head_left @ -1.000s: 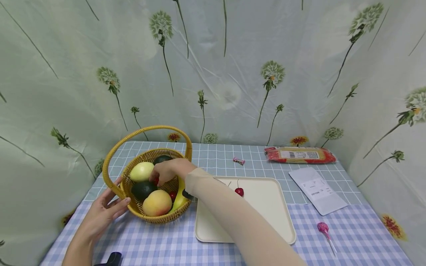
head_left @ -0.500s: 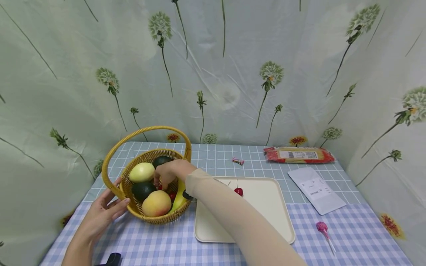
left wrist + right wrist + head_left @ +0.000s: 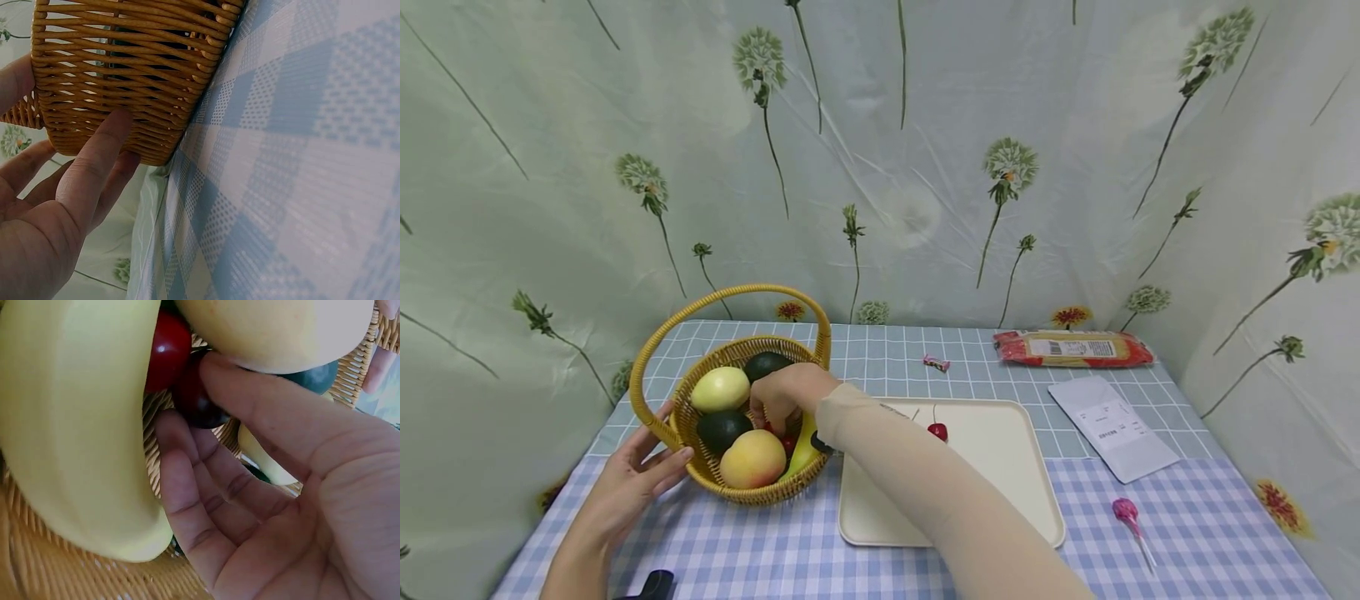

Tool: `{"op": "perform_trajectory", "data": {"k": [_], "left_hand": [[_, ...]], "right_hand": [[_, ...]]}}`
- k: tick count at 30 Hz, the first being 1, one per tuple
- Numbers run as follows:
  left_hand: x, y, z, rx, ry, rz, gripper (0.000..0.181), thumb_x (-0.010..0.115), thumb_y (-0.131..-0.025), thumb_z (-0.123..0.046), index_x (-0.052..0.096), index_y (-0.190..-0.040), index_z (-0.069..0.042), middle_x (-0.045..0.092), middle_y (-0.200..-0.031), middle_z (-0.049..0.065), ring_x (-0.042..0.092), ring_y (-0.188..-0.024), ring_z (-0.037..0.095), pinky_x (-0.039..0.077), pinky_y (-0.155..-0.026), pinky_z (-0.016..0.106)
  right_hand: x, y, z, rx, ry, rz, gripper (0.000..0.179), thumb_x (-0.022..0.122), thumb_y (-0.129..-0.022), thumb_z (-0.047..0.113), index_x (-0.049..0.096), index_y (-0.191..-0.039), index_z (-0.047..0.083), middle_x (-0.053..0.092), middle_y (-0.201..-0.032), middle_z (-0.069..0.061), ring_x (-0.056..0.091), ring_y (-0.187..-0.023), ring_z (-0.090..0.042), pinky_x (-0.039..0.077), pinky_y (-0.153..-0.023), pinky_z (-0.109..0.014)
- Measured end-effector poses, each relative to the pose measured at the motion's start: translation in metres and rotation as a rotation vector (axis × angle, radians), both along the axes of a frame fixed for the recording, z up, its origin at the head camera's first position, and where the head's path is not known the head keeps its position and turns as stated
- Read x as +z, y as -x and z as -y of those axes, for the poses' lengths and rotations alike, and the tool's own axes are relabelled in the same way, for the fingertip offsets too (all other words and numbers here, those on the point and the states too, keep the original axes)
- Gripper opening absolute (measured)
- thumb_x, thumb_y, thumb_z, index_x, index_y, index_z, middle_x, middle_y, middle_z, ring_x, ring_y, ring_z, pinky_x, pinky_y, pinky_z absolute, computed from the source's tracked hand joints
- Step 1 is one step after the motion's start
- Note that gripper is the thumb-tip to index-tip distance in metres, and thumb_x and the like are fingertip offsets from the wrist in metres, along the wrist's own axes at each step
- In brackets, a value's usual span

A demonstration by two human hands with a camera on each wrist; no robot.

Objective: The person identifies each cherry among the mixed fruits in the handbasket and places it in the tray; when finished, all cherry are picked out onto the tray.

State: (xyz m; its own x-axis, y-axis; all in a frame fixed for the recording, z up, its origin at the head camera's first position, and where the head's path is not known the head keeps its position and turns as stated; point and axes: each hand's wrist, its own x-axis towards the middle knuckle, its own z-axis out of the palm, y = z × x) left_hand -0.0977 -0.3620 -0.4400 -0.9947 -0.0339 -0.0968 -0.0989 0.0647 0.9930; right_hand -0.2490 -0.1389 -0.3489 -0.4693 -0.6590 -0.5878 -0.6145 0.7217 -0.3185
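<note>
A yellow wicker basket (image 3: 758,497) with a tall handle holds several fruits. My left hand (image 3: 631,483) rests against its left side, fingers fairly straight along the outer weave in the left wrist view. Inside the basket, my right hand (image 3: 784,393) pinches a dark red cherry (image 3: 190,403) between thumb and fingers. A brighter red cherry (image 3: 167,353) lies right beside it. The banana (image 3: 75,425) runs along the basket's right side, next to the fingers. A peach (image 3: 752,459), a dark green avocado (image 3: 722,432) and a pale yellow-green fruit (image 3: 720,389) sit to the left.
Right of the basket lies a cream tray (image 3: 1000,500) bearing a stemmed cherry (image 3: 937,431), partly covered by the right forearm. A wrapped candy (image 3: 936,363), a red-and-yellow packet (image 3: 1073,348), a grey pouch (image 3: 1112,429) and a pink lollipop (image 3: 1127,512) lie farther out.
My right hand has shifted slightly right and toward the front inside the basket, from beside the avocado to the red cherries near the banana. The left hand stays at the basket.
</note>
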Motion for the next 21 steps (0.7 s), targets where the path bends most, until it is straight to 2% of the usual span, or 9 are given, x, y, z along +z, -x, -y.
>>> {"op": "perform_trajectory", "data": {"k": [7,14,21], "left_hand": [[0.000,0.000,0.000,-0.003,0.008,0.011,0.093,0.069,-0.104,-0.004,0.009,-0.175,-0.016,0.006,-0.172,0.034,0.062,-0.113,-0.012,0.064,-0.089,0.020],[0.000,0.001,0.000,-0.005,0.002,0.021,0.093,0.068,-0.105,-0.004,0.008,-0.175,-0.015,0.004,-0.173,0.036,0.062,-0.112,-0.013,0.064,-0.089,0.020],[-0.002,0.000,0.001,0.003,-0.012,0.019,0.093,0.068,-0.104,-0.004,0.009,-0.175,-0.016,0.009,-0.170,0.030,0.063,-0.113,-0.011,0.064,-0.090,0.021]], "right_hand": [[0.004,0.005,-0.010,-0.012,0.018,0.024,0.010,0.083,-0.096,0.017,0.075,-0.099,0.020,0.065,-0.089,0.010,0.059,-0.075,-0.007,0.054,-0.070,-0.020],[0.008,0.011,-0.024,0.027,0.092,0.008,0.015,0.083,-0.097,0.029,0.071,-0.098,0.020,0.065,-0.095,0.008,0.065,-0.078,-0.009,0.058,-0.074,-0.023],[0.013,0.015,-0.048,0.065,0.205,-0.039,0.018,0.081,-0.098,0.031,0.072,-0.103,0.017,0.062,-0.083,0.005,0.057,-0.069,-0.007,0.049,-0.064,-0.021]]}}
